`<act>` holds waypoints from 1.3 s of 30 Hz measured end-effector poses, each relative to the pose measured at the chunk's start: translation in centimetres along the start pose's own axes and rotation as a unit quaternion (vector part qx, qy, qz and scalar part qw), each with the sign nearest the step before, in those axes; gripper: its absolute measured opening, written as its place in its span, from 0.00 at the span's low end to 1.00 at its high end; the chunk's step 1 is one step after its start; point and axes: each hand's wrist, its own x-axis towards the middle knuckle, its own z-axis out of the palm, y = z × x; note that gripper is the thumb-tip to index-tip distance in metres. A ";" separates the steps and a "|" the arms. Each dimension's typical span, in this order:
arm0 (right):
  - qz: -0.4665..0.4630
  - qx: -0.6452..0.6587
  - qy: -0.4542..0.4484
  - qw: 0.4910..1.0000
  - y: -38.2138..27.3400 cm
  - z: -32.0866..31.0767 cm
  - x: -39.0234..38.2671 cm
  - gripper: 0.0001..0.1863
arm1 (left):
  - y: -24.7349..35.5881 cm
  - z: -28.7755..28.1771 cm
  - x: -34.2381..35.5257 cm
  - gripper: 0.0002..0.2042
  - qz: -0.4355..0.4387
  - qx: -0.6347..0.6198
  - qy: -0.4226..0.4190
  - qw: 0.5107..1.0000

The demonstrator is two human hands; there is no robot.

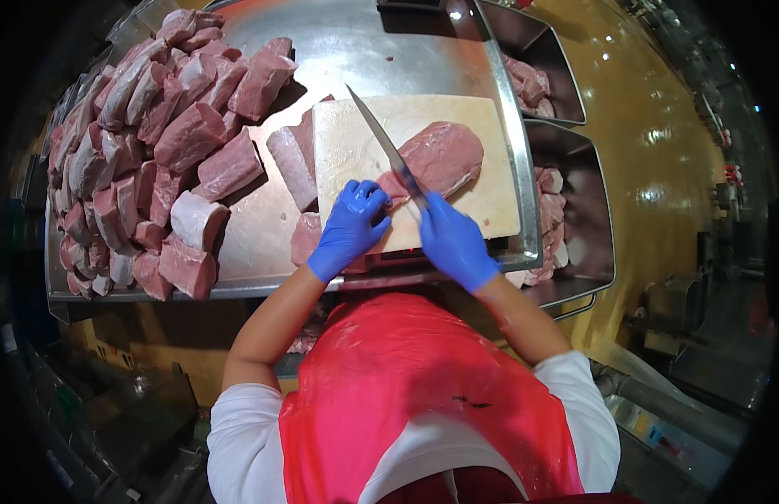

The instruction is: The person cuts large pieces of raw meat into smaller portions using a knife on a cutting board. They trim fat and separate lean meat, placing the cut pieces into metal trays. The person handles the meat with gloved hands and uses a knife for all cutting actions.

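Note:
A large pink boneless piece of meat (444, 160) lies on a white cutting board (349, 126), slanting from upper right to lower left. Blue-gloved, my right hand (458, 239) is closed round the handle of a long knife (379, 133). The blade points up and to the left and crosses the meat near its lower left end. Curled fingers of my left hand (351, 223), also in a blue glove, grip that narrow end, just left of the blade. The knife's handle is mostly hidden in my right hand.
A big heap of meat chunks (158, 118) covers the left of the metal table (347, 46). More meat pieces (290, 164) touch the board's left side. Two metal bins (587, 189) (561, 67) holding meat stand along the table's right edge.

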 end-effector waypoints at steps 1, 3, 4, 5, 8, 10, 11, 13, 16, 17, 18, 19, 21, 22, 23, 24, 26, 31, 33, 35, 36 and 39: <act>-0.032 -0.003 0.008 0.999 -0.1 1.0 1.5 0.12 | 0.2 0.2 0.1 0.11 0.005 -0.002 0.011 1.000; -0.015 -0.072 -0.055 0.996 -0.1 1.6 2.9 0.14 | 0.4 0.3 0.6 0.11 -0.018 0.018 -0.015 1.000; -0.006 -0.108 -0.086 0.990 0.0 1.5 3.1 0.15 | 0.4 0.5 1.0 0.11 -0.027 0.026 -0.028 0.999; 0.021 -0.088 -0.105 0.990 0.4 0.6 1.6 0.13 | 0.1 0.8 1.3 0.10 -0.025 0.027 -0.026 0.999; 0.035 -0.129 -0.154 0.979 2.2 -2.9 -4.9 0.13 | -2.5 0.3 2.6 0.08 -0.028 0.035 0.029 0.999; 0.066 -0.133 -0.182 0.972 3.5 -4.9 -9.4 0.12 | -4.2 -1.8 4.5 0.07 -0.073 0.085 0.084 0.990; 0.066 -0.132 -0.198 0.969 4.3 -5.9 -10.4 0.11 | -6.0 -2.9 4.3 0.06 -0.154 -0.001 0.097 0.983; 0.019 -0.107 -0.177 0.978 7.2 -7.8 -10.7 0.10 | -6.8 -4.5 3.0 0.06 -0.227 -0.175 0.140 0.948; 0.004 0.016 -0.088 0.996 9.1 -8.7 -10.5 0.07 | 0.8 -8.9 -0.7 0.05 -0.272 -0.228 0.257 0.899; 0.014 0.071 -0.060 0.996 9.4 -8.3 -9.2 0.05 | 3.2 -10.2 -3.0 0.06 -0.229 -0.159 0.343 0.897; 0.032 0.101 -0.027 0.994 9.9 -8.0 -8.3 0.05 | 6.1 -10.9 -5.1 0.06 -0.209 -0.054 0.404 0.889; 0.071 0.124 -0.046 0.989 10.6 -8.0 -7.0 0.07 | 8.1 -10.9 -8.9 0.02 -0.221 -0.065 0.440 0.868; 0.120 0.248 -0.053 0.960 12.1 -7.3 -4.9 0.11 | 7.6 -7.6 -16.7 0.06 -0.232 -0.028 0.478 0.846; 0.137 0.281 -0.062 0.948 12.2 -7.5 -3.7 0.11 | 7.6 -5.2 -21.0 0.09 -0.378 0.114 0.391 0.832; 0.153 0.316 -0.069 0.934 11.8 -8.0 -2.3 0.11 | 7.5 -3.2 -24.1 0.11 -0.456 0.126 0.286 0.833; 0.167 0.357 -0.075 0.916 11.2 -8.3 -0.6 0.11 | 6.3 -1.7 -29.0 0.12 -0.495 0.128 0.180 0.841; 0.106 0.383 -0.083 0.914 12.3 -8.7 2.0 0.11 | 7.2 0.6 -28.6 0.13 -0.452 0.240 0.179 0.840; 0.108 0.363 0.009 0.926 15.8 -6.4 8.5 0.12 | 6.2 -1.4 -6.7 0.18 -0.288 -0.138 0.285 0.904; 0.105 0.362 0.052 0.925 14.3 -3.9 8.7 0.14 | 4.6 0.9 0.5 0.22 -0.253 -0.245 0.250 0.902; 0.088 0.318 0.069 0.941 13.3 -1.2 7.8 0.15 | 1.3 5.1 6.3 0.24 -0.237 -0.293 0.148 0.914; 0.077 0.317 0.086 0.942 13.4 -0.3 7.7 0.15 | 1.2 7.2 8.8 0.25 -0.270 -0.364 0.102 0.886; 0.136 0.415 0.121 0.892 14.3 -1.5 6.5 0.16 | 1.5 13.2 10.4 0.30 -0.220 -0.438 0.147 0.859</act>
